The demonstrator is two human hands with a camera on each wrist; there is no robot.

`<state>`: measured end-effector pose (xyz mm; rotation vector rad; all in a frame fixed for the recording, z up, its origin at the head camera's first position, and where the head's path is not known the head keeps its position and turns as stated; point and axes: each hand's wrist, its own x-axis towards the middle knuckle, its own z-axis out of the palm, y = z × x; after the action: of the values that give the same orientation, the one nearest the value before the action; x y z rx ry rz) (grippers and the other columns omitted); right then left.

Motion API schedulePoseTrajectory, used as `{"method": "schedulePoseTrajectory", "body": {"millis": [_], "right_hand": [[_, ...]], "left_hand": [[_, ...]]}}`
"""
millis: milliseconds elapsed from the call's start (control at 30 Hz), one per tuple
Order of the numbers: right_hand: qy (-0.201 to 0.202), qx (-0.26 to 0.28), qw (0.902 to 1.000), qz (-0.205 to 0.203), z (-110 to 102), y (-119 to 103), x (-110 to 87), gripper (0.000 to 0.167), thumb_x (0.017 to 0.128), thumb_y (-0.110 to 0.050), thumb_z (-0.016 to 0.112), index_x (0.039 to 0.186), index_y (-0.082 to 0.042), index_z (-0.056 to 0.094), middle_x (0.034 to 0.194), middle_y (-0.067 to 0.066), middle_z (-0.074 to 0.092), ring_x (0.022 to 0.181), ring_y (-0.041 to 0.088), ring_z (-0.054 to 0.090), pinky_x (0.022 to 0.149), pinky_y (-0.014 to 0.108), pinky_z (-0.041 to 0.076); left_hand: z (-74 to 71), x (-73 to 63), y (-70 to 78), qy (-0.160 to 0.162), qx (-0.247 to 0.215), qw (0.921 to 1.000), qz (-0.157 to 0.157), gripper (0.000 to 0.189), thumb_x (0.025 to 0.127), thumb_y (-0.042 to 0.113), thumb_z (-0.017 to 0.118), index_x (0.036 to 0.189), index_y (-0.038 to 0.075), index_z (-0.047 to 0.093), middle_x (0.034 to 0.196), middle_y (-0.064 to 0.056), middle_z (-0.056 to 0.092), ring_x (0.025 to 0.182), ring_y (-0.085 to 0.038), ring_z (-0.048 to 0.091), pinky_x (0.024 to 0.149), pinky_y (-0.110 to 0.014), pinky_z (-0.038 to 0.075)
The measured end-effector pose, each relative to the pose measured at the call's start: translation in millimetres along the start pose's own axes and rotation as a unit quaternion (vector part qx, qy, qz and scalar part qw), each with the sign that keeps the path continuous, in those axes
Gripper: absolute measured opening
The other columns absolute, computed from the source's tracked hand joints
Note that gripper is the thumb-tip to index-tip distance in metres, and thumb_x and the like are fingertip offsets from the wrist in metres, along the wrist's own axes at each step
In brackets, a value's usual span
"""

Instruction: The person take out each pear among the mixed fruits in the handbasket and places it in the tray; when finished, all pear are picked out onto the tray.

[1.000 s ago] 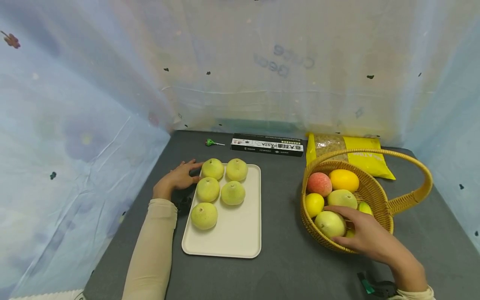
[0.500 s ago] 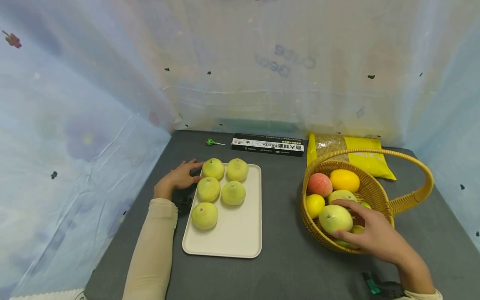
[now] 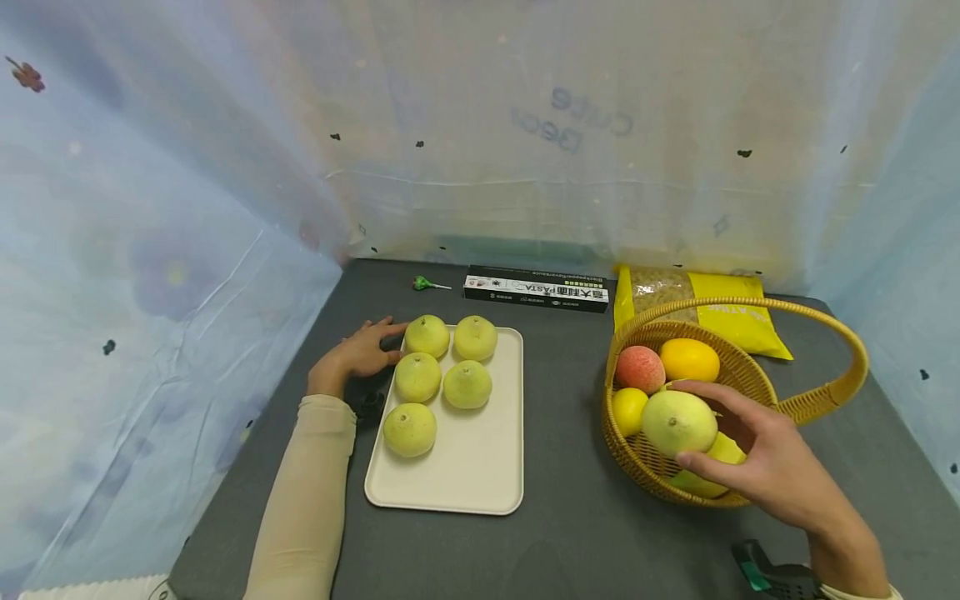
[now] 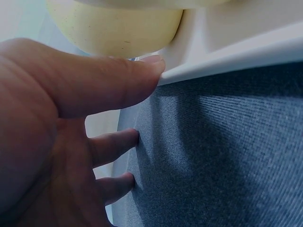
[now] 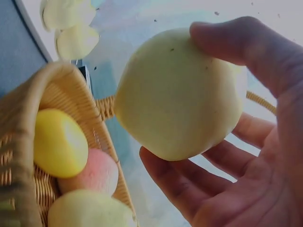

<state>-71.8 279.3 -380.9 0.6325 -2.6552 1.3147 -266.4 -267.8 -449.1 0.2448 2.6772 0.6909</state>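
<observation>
My right hand [image 3: 780, 454] grips a pale green round fruit [image 3: 678, 423], thumb on one side and fingers round the other. In the right wrist view this fruit [image 5: 175, 94] hangs above the wicker basket [image 3: 761, 392]. Inside the basket lie a peach [image 3: 640, 369], a yellow-orange oval fruit [image 3: 690, 360], a yellow lemon-like fruit [image 3: 628, 410] and green fruit partly hidden by the hand. A cream tray [image 3: 465, 475] carries several similar pale green fruits [image 3: 467, 384]. By its left rim my left hand [image 3: 360, 352] rests with fingers extended, the thumb [image 4: 113, 82] touching the rim.
The basket's tall handle [image 3: 847, 367] arches over its right side. Behind the basket lies a yellow pasta bag [image 3: 738, 317]. A black-and-white pasta box [image 3: 536, 289] and a green lollipop [image 3: 427, 284] lie at the back of the dark table [image 3: 566, 467].
My right hand has lifted the pale green fruit out from among the others in the basket, shifting slightly right and up. The left hand and tray have stayed in place.
</observation>
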Motion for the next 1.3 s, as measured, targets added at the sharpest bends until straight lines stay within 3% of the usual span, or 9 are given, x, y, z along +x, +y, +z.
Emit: {"method": "schedulePoseTrajectory", "body": {"millis": [367,633,1000,1300], "right_hand": [[-0.013,0.052,0.9975,-0.046,25.3,-12.0,22.7,0.079,0.079,0.005,0.096,0.149,-0.016,0.066,0.141,-0.002,0.069,0.11,0.009,0.072,0.092,0.022,0.064],[-0.057,0.091,0.9919,-0.068,55.4,-30.3,52.2,0.075,0.082,-0.007,0.098,0.148,-0.021,0.065,0.142,-0.004,0.069,0.117,0.014,0.073,0.1,0.028,0.064],[-0.114,0.144,0.9772,-0.107,98.4,-44.8,85.5,0.07,0.085,-0.015,0.098,0.148,-0.015,0.066,0.141,-0.001,0.071,0.119,0.018,0.072,0.104,0.032,0.062],[-0.142,0.144,0.9715,-0.124,137.1,-47.6,102.2,0.066,0.087,-0.022,0.096,0.146,-0.02,0.066,0.138,-0.003,0.072,0.118,0.016,0.072,0.108,0.034,0.061]], "left_hand": [[-0.7,0.3,0.6,-0.001,0.003,1.0,-0.002,0.069,0.113,0.038,0.062,0.173,0.018,0.036,0.183,-0.025,0.011,0.166,-0.058,-0.002,0.123,-0.089,0.001],[0.1,1.1,-1.2,-0.002,0.001,1.0,-0.002,0.069,0.113,0.037,0.062,0.174,0.019,0.036,0.183,-0.024,0.01,0.167,-0.058,-0.002,0.123,-0.088,0.0],[-0.9,1.3,-1.5,-0.001,0.002,1.0,-0.001,0.068,0.113,0.035,0.063,0.174,0.019,0.035,0.183,-0.024,0.011,0.167,-0.057,-0.002,0.124,-0.088,0.0],[0.0,1.4,-0.6,-0.002,0.0,1.0,-0.002,0.068,0.113,0.035,0.062,0.174,0.019,0.035,0.183,-0.024,0.01,0.167,-0.057,-0.002,0.124,-0.087,-0.001]]}}
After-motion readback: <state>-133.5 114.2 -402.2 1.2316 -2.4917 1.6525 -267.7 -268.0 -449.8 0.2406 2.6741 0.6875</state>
